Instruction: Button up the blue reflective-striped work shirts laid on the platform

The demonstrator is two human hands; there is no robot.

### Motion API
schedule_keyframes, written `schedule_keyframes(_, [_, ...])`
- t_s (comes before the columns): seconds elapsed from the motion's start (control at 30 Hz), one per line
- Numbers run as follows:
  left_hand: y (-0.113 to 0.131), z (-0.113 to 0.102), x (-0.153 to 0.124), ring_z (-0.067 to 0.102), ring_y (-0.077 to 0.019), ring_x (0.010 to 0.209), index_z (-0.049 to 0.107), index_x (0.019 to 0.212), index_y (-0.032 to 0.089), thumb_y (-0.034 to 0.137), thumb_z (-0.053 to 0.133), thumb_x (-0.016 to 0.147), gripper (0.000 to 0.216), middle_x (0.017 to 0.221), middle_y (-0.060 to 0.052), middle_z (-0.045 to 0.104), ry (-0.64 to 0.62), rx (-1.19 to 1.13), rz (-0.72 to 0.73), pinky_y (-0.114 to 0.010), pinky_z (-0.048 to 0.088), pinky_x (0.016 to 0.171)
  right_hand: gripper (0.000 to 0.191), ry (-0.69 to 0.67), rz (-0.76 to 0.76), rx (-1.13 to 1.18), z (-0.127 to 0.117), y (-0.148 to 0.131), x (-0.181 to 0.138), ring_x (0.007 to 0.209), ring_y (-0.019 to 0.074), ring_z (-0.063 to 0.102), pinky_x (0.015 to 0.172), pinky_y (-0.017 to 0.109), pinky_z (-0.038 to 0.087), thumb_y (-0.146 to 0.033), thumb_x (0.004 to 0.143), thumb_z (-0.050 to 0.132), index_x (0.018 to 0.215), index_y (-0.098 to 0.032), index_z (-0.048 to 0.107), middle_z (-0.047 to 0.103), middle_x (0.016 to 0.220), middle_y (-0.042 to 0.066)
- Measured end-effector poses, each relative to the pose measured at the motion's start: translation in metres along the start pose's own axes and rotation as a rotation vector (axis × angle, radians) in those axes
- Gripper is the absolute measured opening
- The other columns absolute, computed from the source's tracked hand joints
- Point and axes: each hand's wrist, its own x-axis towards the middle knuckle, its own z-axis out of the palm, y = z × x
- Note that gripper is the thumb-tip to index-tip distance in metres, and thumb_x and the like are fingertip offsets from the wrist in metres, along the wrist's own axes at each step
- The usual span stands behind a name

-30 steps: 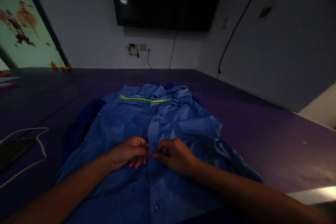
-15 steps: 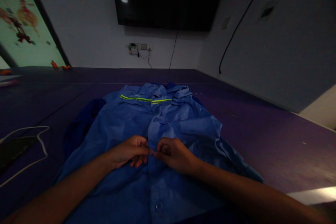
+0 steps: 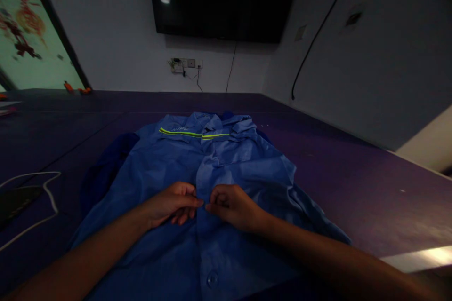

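Note:
A blue work shirt lies spread on its back, collar away from me, with a yellow-green stripe and pale lettering across the chest. At the middle of its front placket, my left hand pinches the fabric edge between thumb and fingers. Just to the right, my right hand has its thumb and forefinger closed on the same placket. The two thumb tips nearly meet; whatever small part lies between them is hidden. Lower down the placket, a round button shows.
Beneath the shirt is a dark purple surface. To the left lie a dark flat device and a white cable. Small orange objects sit at the back left. A television hangs on the wall.
The view has shifted slightly. My thumb tips are a little farther apart than before, while both hands stay at the same spot on the placket.

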Motion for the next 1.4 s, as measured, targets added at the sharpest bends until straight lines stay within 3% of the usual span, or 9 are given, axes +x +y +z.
schedule_keyframes(0.47, [0.0018, -0.0019, 0.0, 0.044, -0.0048, 0.027, 0.048, 0.058, 0.014, 0.037, 0.062, 0.064, 0.028, 0.044, 0.002, 0.057, -0.017, -0.051, 0.056, -0.013, 0.021, 0.026, 0.012, 0.013, 0.021, 0.049, -0.0001, 0.0032, 0.0013, 0.04, 0.0062, 0.04, 0.037, 0.016, 0.025, -0.025, 0.071, 0.06, 0.067, -0.016, 0.053, 0.047, 0.046, -0.006])
schedule_keyframes(0.63, [-0.0013, -0.0035, 0.0023, 0.043, -0.006, 0.027, 0.053, 0.062, 0.013, 0.026, 0.056, 0.063, 0.013, 0.042, 0.002, 0.057, 0.0, -0.06, 0.117, -0.013, 0.021, 0.025, 0.011, 0.021, 0.036, 0.064, 0.0007, 0.0031, 0.002, 0.041, 0.0063, 0.042, 0.037, 0.016, 0.026, -0.023, 0.071, 0.06, 0.065, -0.015, 0.053, 0.047, 0.047, -0.005])
schedule_keyframes(1.0, [-0.0035, 0.0061, 0.0033, 0.042, -0.0039, 0.031, 0.052, 0.068, 0.014, 0.012, 0.05, 0.059, 0.009, 0.042, 0.008, 0.049, 0.121, 0.26, 0.287, -0.013, 0.028, 0.034, 0.015, 0.005, 0.062, 0.108, 0.0017, 0.0037, 0.0026, 0.04, 0.0054, 0.042, 0.037, 0.015, 0.026, -0.025, 0.072, 0.06, 0.064, -0.015, 0.053, 0.047, 0.045, -0.006])
schedule_keyframes(1.4, [-0.0069, 0.006, 0.0046, 0.041, -0.0044, 0.039, 0.05, 0.073, 0.015, 0.016, 0.054, 0.06, 0.013, 0.047, 0.009, 0.045, 0.124, 0.295, 0.297, -0.015, 0.03, 0.039, 0.013, 0.017, 0.082, 0.122, 0.003, 0.0027, 0.0026, 0.037, 0.0052, 0.04, 0.036, 0.015, 0.025, -0.022, 0.072, 0.058, 0.063, -0.015, 0.051, 0.047, 0.044, -0.006])
